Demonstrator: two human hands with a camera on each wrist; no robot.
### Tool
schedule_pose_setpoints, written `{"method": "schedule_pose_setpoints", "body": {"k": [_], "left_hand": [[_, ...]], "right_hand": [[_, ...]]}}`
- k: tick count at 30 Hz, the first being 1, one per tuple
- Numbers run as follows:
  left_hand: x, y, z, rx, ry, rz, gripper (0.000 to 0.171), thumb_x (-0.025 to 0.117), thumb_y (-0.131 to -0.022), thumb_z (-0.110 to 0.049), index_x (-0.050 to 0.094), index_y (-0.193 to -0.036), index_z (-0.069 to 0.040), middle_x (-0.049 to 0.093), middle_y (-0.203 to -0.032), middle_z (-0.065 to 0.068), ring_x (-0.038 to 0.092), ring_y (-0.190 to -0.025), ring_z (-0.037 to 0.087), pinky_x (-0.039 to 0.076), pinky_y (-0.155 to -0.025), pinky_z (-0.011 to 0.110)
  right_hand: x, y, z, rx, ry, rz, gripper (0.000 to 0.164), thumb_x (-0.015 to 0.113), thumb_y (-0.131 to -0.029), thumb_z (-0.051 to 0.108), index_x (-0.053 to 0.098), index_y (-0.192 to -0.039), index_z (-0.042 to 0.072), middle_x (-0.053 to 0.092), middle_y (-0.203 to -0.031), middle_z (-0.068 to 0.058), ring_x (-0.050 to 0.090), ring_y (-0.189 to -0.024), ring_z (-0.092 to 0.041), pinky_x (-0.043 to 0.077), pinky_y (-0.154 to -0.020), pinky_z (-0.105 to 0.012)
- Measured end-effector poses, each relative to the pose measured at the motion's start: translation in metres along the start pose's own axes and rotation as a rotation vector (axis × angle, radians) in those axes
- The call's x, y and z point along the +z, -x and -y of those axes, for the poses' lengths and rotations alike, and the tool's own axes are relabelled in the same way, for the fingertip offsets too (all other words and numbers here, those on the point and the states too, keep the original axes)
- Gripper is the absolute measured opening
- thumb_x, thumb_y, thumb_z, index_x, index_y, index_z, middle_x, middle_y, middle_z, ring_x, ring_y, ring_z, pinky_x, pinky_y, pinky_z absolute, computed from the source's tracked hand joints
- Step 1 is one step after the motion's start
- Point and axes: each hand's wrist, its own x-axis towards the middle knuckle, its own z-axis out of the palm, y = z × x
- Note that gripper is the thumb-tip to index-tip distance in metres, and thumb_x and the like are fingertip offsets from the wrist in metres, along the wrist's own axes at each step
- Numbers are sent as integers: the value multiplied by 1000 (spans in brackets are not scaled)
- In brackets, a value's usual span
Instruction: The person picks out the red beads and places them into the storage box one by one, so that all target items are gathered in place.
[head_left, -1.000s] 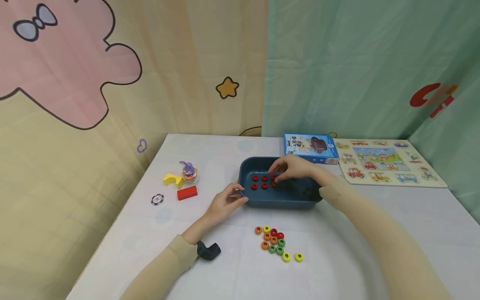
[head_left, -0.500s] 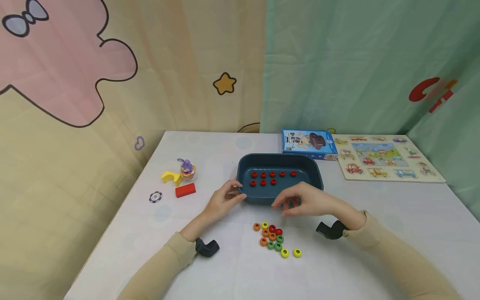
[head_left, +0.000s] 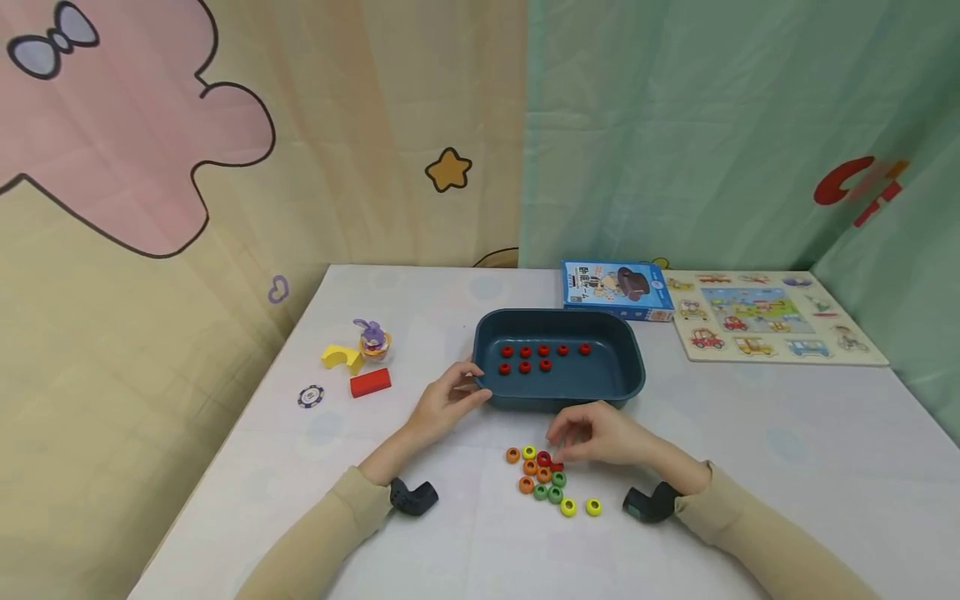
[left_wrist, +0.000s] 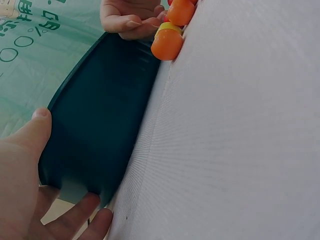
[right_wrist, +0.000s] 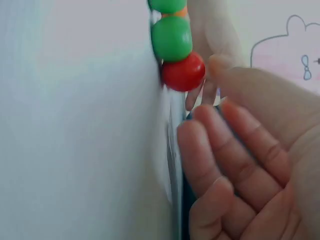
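Note:
A dark blue rectangular tray (head_left: 600, 377) stands mid-table, with several red beads (head_left: 545, 365) in two rows on its floor. My left hand (head_left: 441, 407) holds the tray's near left corner, thumb on the front wall and fingers at the left end. In front of the tray lies a cluster of orange, yellow, red and green beads. My right hand (head_left: 600, 433) is at this cluster's right side, fingers loosely bent and apart from the thumb. Its thumb tip is right at a red bead (right_wrist: 184, 72), beside a green bead (right_wrist: 172, 39) in the right wrist view.
Behind the tray lies a blue game box (head_left: 617, 290), with a vehicle picture puzzle board (head_left: 776, 350) to its right. At left are a yellow arch block (head_left: 342, 357), a red block (head_left: 371, 382), a purple rabbit figure (head_left: 372, 337) and a poker chip (head_left: 311, 396).
My right hand has left the tray's inside and come down to the loose beads. Two red beads now visible in the back row were hidden behind it. My left hand stays at the tray corner.

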Motion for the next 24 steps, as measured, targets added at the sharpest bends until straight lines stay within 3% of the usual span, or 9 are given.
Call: {"method": "schedule_pose_setpoints", "body": {"k": [13,24], "left_hand": [[1,0,-1,6,-7,-7,30,60,-86,-12,47,-109,3,38,-131,27,57,-93,28,46,-82,42],[1,0,-2,7,-13,-6,30,60,-86,-11,47,-109,4,38,-132,27,57,-92,28,46,-81,43]], "right_hand": [[6,1,0,-75,61,64,21,74,-72,30,64,-89,23,63,-78,9,54,-63,-7,42,-48,-22],[1,2,3,-124,118,95,22,74,-73,29,64,-92,24,62,-80,12,53,-65,-5,43,-53,-20]]}}
